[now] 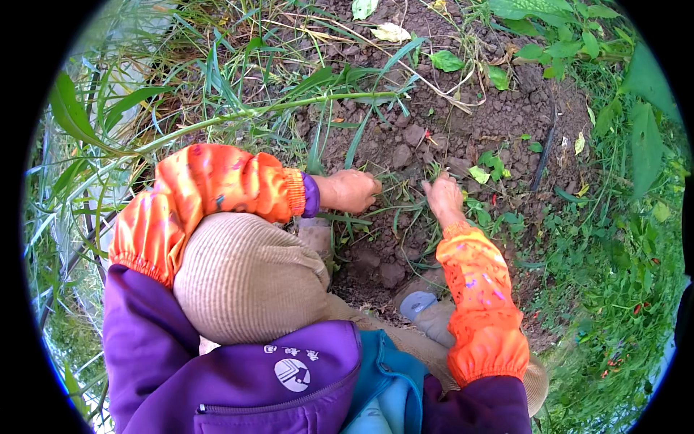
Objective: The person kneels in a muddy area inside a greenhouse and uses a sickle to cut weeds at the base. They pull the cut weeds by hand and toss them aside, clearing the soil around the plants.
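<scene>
My left hand (351, 190) is curled into a loose fist just above the soil. Thin green grass blades (400, 187) lie against its knuckles, and its fingertips are hidden underneath. To the right, my right hand (445, 199) reaches down with thumb and fingers around a small tuft of weeds (435, 171). Between the two hands, rooted or loose grass covers dark clods of earth (402, 156); which it is cannot be told. Both forearms wear orange patterned sleeve covers (477, 276).
A thick green stem (260, 111) slants across the ground beyond my left arm. Tall grass crowds the left side. Leafy plants (607, 244) with small red fruits stand at right, near a dark strip (545, 146) on the soil. My shoe (418, 304) is below the hands.
</scene>
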Motion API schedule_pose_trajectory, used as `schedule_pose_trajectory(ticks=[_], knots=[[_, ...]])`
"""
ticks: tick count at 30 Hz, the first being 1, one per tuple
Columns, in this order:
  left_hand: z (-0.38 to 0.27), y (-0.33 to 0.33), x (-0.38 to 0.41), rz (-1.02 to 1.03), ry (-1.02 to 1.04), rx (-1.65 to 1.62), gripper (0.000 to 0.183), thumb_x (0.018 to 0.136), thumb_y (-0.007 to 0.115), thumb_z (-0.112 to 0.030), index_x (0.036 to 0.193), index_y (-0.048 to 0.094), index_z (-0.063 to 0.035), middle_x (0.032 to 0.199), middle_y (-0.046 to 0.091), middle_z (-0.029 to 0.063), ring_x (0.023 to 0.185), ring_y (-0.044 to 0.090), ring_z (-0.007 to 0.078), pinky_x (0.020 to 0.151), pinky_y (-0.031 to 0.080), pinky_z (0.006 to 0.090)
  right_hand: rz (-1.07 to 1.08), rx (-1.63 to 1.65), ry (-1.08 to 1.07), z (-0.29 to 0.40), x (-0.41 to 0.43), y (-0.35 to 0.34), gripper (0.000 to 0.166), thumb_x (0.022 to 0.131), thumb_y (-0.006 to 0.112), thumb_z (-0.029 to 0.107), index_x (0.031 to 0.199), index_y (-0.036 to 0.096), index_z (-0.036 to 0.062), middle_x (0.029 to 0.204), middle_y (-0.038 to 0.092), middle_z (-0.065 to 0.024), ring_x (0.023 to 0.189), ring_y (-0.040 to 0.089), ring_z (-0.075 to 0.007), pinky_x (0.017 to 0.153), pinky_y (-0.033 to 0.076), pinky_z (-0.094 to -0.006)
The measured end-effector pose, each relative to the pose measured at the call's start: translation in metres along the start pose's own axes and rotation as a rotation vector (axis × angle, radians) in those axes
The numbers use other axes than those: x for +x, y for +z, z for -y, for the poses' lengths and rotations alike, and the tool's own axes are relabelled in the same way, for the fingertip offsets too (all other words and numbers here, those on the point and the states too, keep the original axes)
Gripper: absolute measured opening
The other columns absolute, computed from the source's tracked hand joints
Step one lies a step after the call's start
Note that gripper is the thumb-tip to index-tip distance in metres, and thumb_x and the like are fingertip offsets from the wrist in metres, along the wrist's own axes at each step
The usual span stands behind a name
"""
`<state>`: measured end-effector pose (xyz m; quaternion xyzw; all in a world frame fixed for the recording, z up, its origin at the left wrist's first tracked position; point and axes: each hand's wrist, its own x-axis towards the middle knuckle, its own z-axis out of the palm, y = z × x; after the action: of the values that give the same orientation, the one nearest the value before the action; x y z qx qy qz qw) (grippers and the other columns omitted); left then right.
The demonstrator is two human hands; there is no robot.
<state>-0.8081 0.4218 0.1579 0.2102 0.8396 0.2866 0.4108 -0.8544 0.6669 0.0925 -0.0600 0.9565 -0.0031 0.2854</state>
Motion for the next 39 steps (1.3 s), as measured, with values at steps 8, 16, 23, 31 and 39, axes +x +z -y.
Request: schedule_pose_trajectory(ticks=[8,16,23,31,39], knots=[[0.025,0.045,0.027,-0.045,-0.126,-0.275,0.037,0.082,0.049,-0.021,0.112,0.056,-0.0016,0.106,0.06,0.0205,0.101,0.057,0.0355,0.089,0.043,0.0423,0.33,0.15,0.297,-0.01,0.034,0.002,0.032,0.077,0.053,0.02,0.102,0.064,0.0018,0.115,0.057,-0.0216,0.107,0.055,-0.0363,0.09,0.044,-0.0431],[0.028,0.039,0.021,0.036,-0.156,-0.313,0.035,0.083,0.049,-0.018,0.112,0.058,-0.0023,0.107,0.061,0.0189,0.1,0.058,0.0337,0.089,0.044,0.0394,0.21,0.371,0.16,-0.011,0.042,0.014,0.037,0.082,0.05,0.029,0.097,0.062,-0.003,0.101,0.059,-0.029,0.102,0.055,-0.041,0.089,0.044,-0.0435],[0.035,0.045,0.019,-0.003,-0.145,-0.241,0.035,0.082,0.048,-0.018,0.111,0.058,-0.0021,0.104,0.062,0.0181,0.099,0.058,0.0342,0.088,0.044,0.0399,0.022,0.248,0.034,0.014,-0.006,0.014,0.026,0.086,0.045,0.018,0.096,0.056,-0.0028,0.085,0.062,-0.0265,0.082,0.061,-0.0428,0.073,0.048,-0.0505],[0.034,0.057,0.024,-0.002,-0.181,-0.094,0.035,0.081,0.049,-0.017,0.114,0.056,-0.0082,0.094,0.062,0.021,0.096,0.058,0.0364,0.085,0.044,0.0437,0.123,0.285,-0.21,0.054,-0.069,-0.014,0.021,0.082,0.05,0.019,0.097,0.052,0.0038,0.069,0.061,-0.0211,0.068,0.062,-0.0378,0.065,0.049,-0.0482],[0.025,0.039,0.035,0.181,-0.234,-0.665,0.029,0.079,0.05,-0.016,0.1,0.063,-0.002,0.092,0.065,0.0199,0.088,0.063,0.0305,0.08,0.048,0.0397,0.341,0.722,0.522,-0.048,-0.008,-0.002,0.027,0.087,0.052,0.024,0.1,0.058,0.001,0.097,0.063,-0.023,0.095,0.06,-0.0369,0.079,0.049,-0.0446]])
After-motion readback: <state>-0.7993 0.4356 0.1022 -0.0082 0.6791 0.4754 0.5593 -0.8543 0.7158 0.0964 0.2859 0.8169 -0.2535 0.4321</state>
